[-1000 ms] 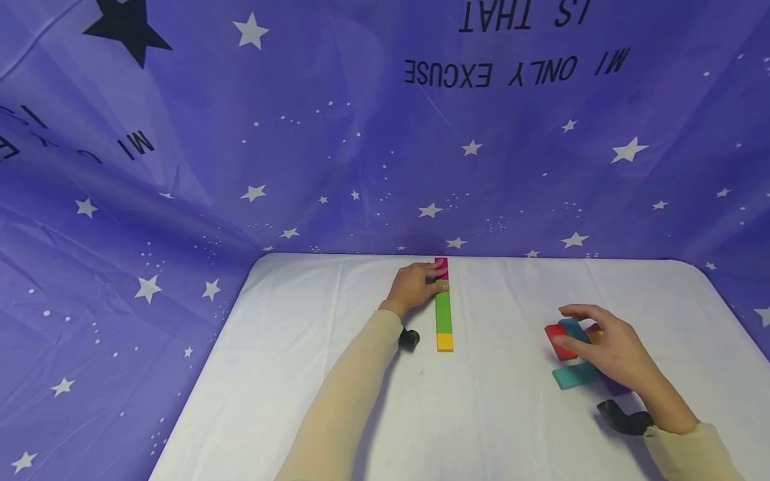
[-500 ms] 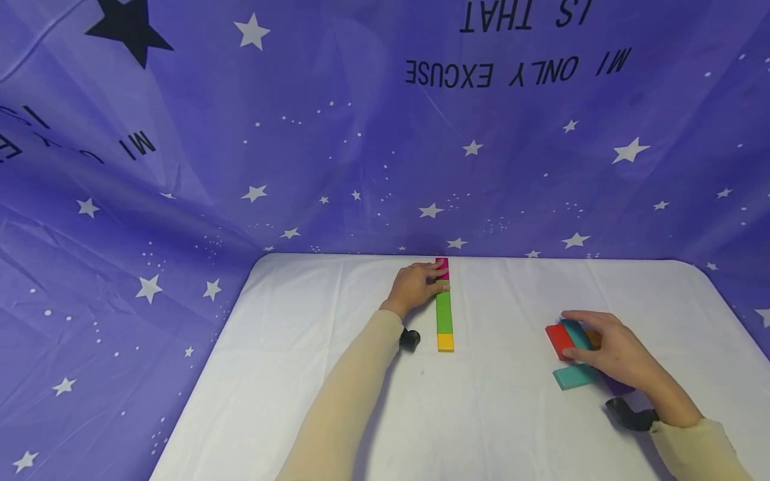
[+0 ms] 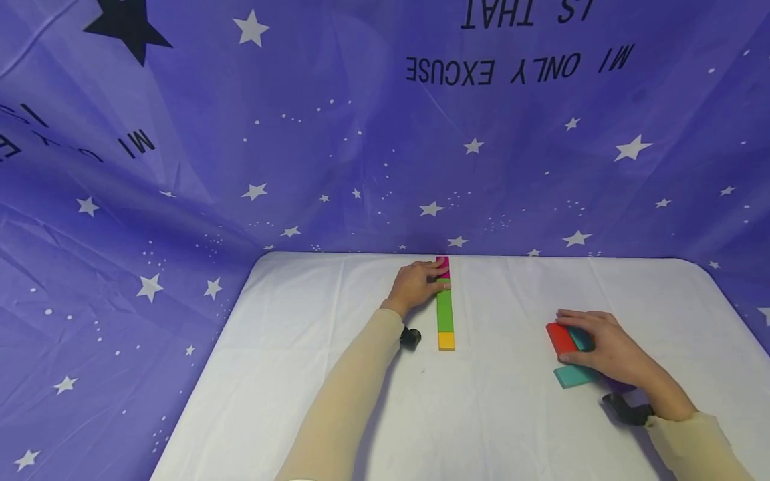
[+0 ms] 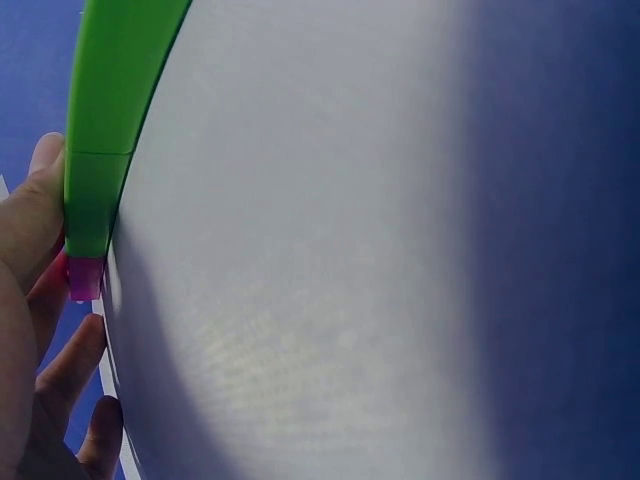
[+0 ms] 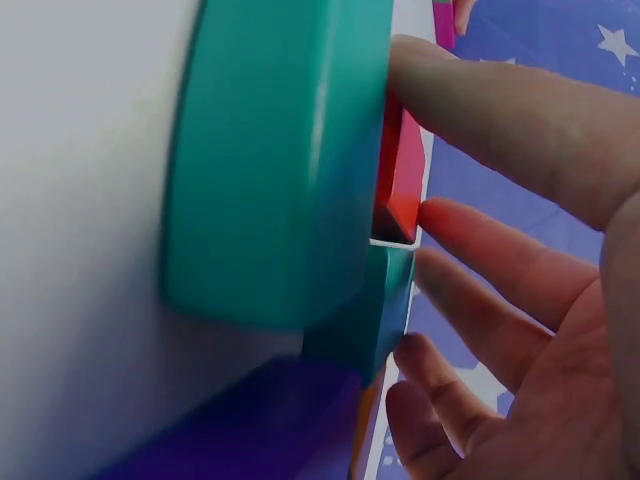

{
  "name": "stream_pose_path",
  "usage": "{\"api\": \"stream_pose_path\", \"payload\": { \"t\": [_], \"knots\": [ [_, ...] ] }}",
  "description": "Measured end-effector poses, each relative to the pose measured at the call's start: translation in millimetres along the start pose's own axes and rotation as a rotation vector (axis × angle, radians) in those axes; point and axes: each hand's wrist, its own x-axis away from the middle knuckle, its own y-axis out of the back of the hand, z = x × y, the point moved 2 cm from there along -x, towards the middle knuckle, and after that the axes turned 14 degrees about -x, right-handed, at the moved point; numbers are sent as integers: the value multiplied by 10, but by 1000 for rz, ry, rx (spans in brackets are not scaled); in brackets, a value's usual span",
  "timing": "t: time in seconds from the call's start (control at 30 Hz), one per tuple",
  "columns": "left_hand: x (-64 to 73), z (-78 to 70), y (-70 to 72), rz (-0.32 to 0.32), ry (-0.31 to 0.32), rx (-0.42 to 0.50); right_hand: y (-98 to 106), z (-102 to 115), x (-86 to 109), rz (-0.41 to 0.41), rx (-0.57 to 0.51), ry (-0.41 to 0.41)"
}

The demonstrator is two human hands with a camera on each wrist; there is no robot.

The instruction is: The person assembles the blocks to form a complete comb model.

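My left hand (image 3: 415, 287) rests its fingertips on the far end of a straight row of flat blocks. Its fingers lie on the magenta block (image 3: 444, 274), and the thumb touches the green part (image 3: 444, 314). A yellow block (image 3: 446, 341) ends the row at the near side. Over a loose cluster on the right, my right hand (image 3: 613, 344) pinches a red block (image 3: 561, 339), thumb at its near end and fingers at its far end. Against the red block lies a dark teal block (image 3: 581, 339); a lighter teal block (image 5: 270, 160) is nearer the wrist.
A purple block (image 3: 619, 385) lies partly under the right hand, and an orange block (image 5: 366, 420) shows behind it in the right wrist view. White cloth covers the table (image 3: 499, 414). A purple star-print curtain (image 3: 373, 133) hangs at the back and left.
My right hand has come down over the cluster, its thumb and fingers closing on the ends of the red block. The left hand stays on the row.
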Motion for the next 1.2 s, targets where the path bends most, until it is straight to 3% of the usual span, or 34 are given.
{"api": "stream_pose_path", "payload": {
  "t": [0.3, 1.2],
  "knots": [
    [4, 15, -7, 2, -1, -4, -115, 105, -102, -75, 120, 75],
    [2, -3, 2, -7, -5, 22, -215, 158, -146, -98, 115, 14]
  ]
}}
